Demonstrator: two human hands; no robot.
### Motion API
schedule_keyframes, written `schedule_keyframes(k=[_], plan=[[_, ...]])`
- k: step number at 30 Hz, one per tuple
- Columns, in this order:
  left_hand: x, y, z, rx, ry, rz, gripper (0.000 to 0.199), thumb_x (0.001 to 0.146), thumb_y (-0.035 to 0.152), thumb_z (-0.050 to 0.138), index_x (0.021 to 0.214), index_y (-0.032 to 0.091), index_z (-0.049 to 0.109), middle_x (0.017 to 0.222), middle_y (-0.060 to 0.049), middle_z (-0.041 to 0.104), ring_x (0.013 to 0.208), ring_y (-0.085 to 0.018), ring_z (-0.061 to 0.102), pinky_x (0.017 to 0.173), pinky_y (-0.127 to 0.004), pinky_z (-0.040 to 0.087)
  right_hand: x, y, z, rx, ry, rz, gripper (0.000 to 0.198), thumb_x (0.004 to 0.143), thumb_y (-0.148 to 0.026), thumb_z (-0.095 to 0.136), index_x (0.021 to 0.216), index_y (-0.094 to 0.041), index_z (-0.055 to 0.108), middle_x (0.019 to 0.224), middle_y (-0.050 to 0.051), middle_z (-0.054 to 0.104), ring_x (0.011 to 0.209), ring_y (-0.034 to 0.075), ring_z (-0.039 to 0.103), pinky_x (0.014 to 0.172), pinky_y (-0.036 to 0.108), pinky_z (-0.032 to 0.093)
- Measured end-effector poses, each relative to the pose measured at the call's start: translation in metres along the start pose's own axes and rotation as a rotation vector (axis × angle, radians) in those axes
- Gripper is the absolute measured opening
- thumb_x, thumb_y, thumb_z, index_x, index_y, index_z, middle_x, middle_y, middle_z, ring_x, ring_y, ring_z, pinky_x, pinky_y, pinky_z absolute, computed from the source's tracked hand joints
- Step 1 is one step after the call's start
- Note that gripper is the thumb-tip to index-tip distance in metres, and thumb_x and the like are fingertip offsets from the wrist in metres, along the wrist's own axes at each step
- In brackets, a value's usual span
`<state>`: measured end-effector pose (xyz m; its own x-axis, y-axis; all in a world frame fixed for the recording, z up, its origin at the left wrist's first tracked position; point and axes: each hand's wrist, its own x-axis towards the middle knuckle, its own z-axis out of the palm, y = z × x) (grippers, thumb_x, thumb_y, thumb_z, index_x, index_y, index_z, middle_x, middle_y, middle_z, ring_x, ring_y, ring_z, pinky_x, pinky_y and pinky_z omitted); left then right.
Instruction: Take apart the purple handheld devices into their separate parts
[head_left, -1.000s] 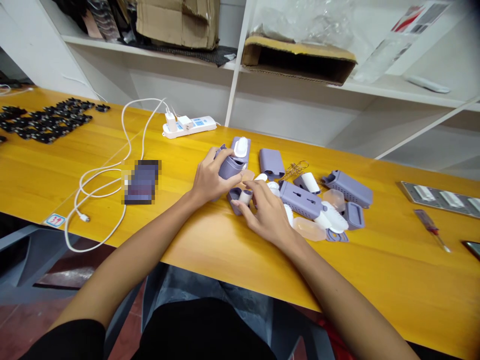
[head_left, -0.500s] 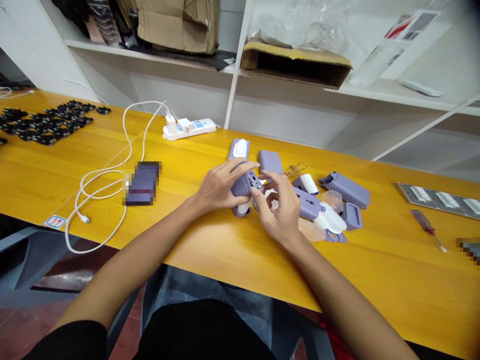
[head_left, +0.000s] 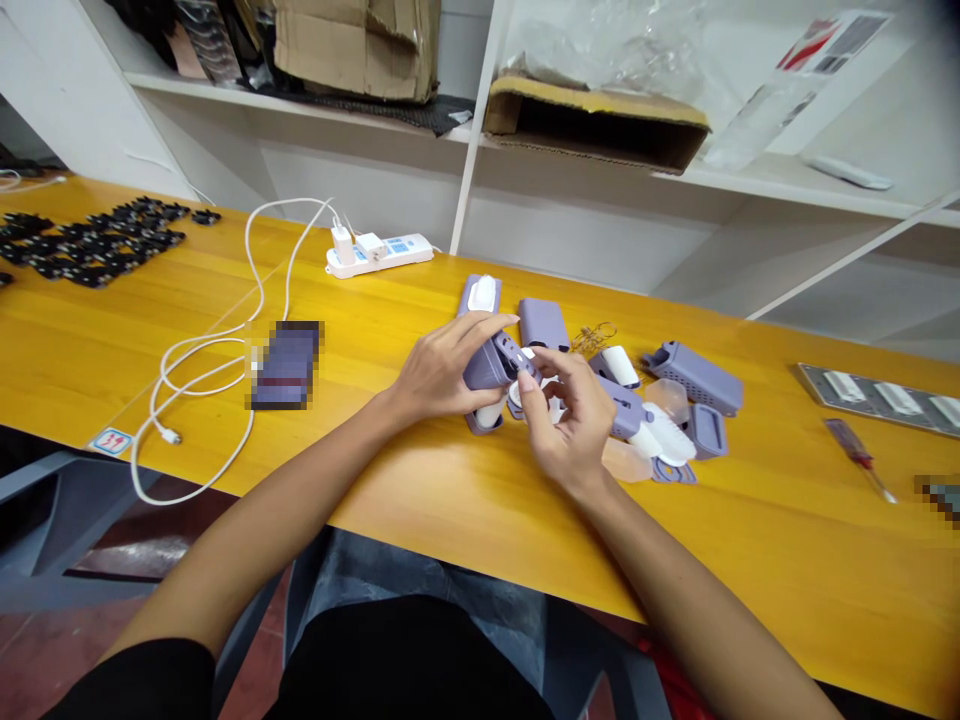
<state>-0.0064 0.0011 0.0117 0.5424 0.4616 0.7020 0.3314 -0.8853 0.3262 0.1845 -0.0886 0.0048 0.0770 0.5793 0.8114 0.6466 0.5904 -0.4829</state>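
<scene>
My left hand (head_left: 435, 368) is wrapped around a purple plastic housing (head_left: 482, 371), thumb below and fingers over the top. At the housing's right end, a small purple end cap (head_left: 514, 353) with holes sits tilted, partly apart from it. Thumb and forefinger of my right hand (head_left: 574, 420) pinch this cap. Behind the hands lies a purple case with a white part (head_left: 484, 293) on it, partly hidden. Close by are a plain purple shell (head_left: 543, 323) and, right of my right hand, a purple perforated case (head_left: 694, 378) and a white ribbed piece (head_left: 667, 436).
A white cable (head_left: 161, 375) loops around a blurred phone-like device (head_left: 287, 365) at left. Behind it stands a power strip (head_left: 382, 257). Several black parts (head_left: 90, 240) lie far left. A screwdriver (head_left: 851, 443) and a metal strip with white pieces (head_left: 870, 392) are at right.
The end cap has tilted away from the housing, opening a gap at its end. My right hand has moved slightly right with the cap pinched.
</scene>
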Motion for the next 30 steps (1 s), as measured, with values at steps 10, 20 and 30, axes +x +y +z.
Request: schedule_keyframes(k=[10,20,30], plan=[[0.0005,-0.0009,-0.0006,0.000,-0.049,0.043,0.078,0.092,0.035,0.078,0.163,0.028,0.048,0.159,-0.013,0.067,0.147,-0.032,0.068,0.122,-0.048,0.058,0.0068,0.0019,-0.0079,0.008,-0.185,-0.054,0.041,0.108,-0.033,0.063,0.148,-0.027,0.064,0.095,0.004,0.066,0.076,0.021,0.062,0.065,0.038,0.058],[-0.0004,-0.0031,-0.0038,-0.033,-0.038,0.126,0.077,0.096,0.044,0.075,0.165,0.030,0.043,0.159,-0.015,0.066,0.147,-0.031,0.068,0.119,-0.046,0.060,0.0043,0.0061,-0.0054,0.244,-0.234,0.131,0.042,0.104,-0.047,0.078,0.140,-0.029,0.068,0.095,0.002,0.058,0.075,0.018,0.056,0.059,0.033,0.054],[-0.0003,-0.0006,-0.0046,-0.042,-0.043,0.122,0.078,0.095,0.044,0.075,0.164,0.029,0.041,0.158,-0.015,0.067,0.144,-0.031,0.070,0.113,-0.044,0.063,0.0083,0.0032,-0.0084,0.220,-0.218,0.005,0.034,0.108,-0.044,0.072,0.139,-0.029,0.074,0.095,0.004,0.059,0.081,0.021,0.057,0.062,0.035,0.055]])
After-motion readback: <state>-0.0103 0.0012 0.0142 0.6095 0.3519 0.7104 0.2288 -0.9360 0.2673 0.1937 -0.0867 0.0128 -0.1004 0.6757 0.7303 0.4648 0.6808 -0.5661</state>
